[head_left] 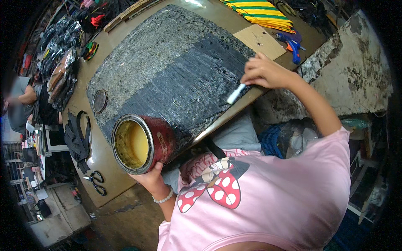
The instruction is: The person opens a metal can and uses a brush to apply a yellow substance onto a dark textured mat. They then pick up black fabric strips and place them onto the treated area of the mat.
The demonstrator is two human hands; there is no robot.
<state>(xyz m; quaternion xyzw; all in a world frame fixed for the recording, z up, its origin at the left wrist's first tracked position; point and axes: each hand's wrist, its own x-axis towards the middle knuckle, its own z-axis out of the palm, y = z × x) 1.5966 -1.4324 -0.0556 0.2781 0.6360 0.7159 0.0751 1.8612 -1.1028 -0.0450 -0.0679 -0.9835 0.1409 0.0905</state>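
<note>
My left hand (151, 180) is closed round the lower side of a dark red metal can (161, 140), its thumb against the wall. The can is tilted, its open mouth showing yellowish glue-like liquid (140, 146). In the fingers of my right hand (266, 72) is a small white brush (235, 94), pointing down to the left over the near edge of the work. Below it, black strips (167, 85) lie side by side across a speckled grey-black board (138, 46). Parts of the strips look wet and shiny. Whether the brush touches them I cannot tell.
A round lid (99, 101) lies on the board's left corner. Scissors (97, 182) and black straps (78, 136) are on the table at left. Cardboard (260, 41), a blue glue gun (292, 47) and yellow-green striped material (259, 14) sit at the far right. Another person (25, 100) is at far left.
</note>
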